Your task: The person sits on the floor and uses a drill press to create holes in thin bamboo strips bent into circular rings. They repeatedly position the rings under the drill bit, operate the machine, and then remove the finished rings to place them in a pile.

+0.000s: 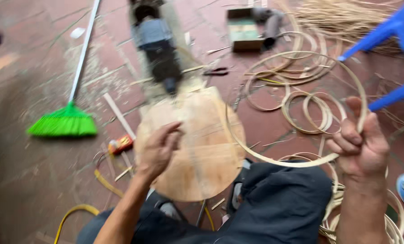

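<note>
The right hand [362, 147] was shut tight around a thin bamboo strip [297, 161] bent into a wide hoop, the loop sweeping up past the thumb and round to the left, where it crossed the edge of a round wooden disc [197, 149]. The left hand [158, 149] lay half curled with its fingers loose against that disc, holding nothing that I could make out, though the blur left the grip uncertain. The disc sat just over the person's dark-trousered knees [279, 203]. It looked to me like the shaping step, the strip being brought round the disc as a form; the next move would seem to call for steadying the disc while drawing the strip snug to its rim. Beyond lay more coiled strips [315, 113] on the red tiled floor [39, 180], a green broom [64, 122] to the left, and a blue plastic stool [392, 31] at the right.
</note>
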`<act>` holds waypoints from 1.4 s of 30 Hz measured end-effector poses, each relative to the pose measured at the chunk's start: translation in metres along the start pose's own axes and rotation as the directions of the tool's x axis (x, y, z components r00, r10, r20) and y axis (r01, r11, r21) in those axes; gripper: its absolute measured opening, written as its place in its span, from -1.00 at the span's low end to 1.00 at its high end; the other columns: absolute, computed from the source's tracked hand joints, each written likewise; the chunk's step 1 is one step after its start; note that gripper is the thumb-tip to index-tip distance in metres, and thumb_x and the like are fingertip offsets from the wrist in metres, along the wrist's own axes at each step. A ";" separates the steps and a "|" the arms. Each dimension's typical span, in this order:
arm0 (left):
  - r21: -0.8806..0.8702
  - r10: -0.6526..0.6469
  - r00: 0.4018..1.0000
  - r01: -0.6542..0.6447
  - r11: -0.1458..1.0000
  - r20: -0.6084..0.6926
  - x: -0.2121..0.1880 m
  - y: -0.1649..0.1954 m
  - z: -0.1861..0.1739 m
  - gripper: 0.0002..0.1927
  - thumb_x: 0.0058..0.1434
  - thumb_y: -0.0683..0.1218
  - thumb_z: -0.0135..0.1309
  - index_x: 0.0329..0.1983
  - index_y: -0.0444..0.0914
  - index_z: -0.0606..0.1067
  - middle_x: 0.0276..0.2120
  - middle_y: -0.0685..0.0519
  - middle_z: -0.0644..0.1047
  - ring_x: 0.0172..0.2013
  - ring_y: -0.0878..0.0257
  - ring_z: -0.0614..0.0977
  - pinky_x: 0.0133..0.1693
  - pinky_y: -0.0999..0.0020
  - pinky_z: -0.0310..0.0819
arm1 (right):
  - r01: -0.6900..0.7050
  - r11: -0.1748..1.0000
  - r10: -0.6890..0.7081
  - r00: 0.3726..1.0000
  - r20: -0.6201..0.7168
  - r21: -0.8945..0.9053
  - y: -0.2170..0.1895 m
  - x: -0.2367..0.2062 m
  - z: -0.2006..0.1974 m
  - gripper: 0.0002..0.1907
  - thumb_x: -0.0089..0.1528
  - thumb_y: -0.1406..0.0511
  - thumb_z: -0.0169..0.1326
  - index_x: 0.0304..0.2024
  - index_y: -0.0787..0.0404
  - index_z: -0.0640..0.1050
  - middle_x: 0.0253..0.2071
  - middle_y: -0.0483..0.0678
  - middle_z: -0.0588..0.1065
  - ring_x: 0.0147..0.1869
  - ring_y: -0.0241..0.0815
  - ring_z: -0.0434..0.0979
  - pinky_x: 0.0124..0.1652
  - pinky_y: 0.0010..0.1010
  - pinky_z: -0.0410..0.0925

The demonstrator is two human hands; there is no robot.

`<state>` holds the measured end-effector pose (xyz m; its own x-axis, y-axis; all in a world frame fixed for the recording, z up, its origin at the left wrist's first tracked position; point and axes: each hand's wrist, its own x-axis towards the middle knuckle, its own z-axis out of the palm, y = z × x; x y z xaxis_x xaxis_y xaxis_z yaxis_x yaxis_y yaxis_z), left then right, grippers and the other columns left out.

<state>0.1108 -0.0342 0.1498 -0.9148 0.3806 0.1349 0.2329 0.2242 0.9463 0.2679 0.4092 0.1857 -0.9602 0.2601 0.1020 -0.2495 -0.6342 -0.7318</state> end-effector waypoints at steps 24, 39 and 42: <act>0.492 -0.052 0.984 0.130 0.861 -0.171 -0.001 -0.016 -0.112 -0.73 0.30 0.06 0.18 -0.08 -0.16 0.67 -0.43 -0.10 0.66 -0.40 0.05 0.71 -0.30 0.20 0.57 | 0.392 -0.275 -0.052 0.906 0.420 -0.878 0.167 0.106 0.183 -0.74 0.45 0.27 0.06 0.15 0.15 0.63 -0.20 0.05 0.55 -0.22 -0.05 0.53 -0.23 -0.22 0.40; 0.598 0.030 0.988 0.069 0.799 -0.154 0.061 -0.103 -0.088 -0.68 0.28 -0.05 0.15 0.04 -0.29 0.51 -0.24 -0.07 0.57 -0.29 0.09 0.63 -0.20 0.12 0.57 | 0.396 -0.357 0.042 0.912 0.409 -0.846 0.259 0.145 0.125 -0.75 0.32 0.29 0.15 0.04 0.15 0.64 -0.25 0.04 0.57 -0.35 0.00 0.61 -0.37 -0.19 0.47; 0.702 0.230 0.964 -0.073 0.708 -0.132 0.072 -0.114 -0.071 -0.69 0.23 -0.04 0.22 -0.04 -0.28 0.52 -0.31 -0.02 0.51 -0.35 0.17 0.53 -0.29 0.17 0.39 | 0.413 -0.379 0.007 0.896 0.443 -0.828 0.261 0.141 0.123 -0.75 0.31 0.30 0.15 0.04 0.18 0.64 -0.36 0.02 0.53 -0.43 -0.07 0.57 -0.43 -0.24 0.45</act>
<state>-0.0049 -0.0964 0.0721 -0.8719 0.3006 0.3866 0.4637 0.7608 0.4541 0.0516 0.1911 0.0916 -0.9180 -0.0940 0.3852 -0.1975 0.9508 -0.2389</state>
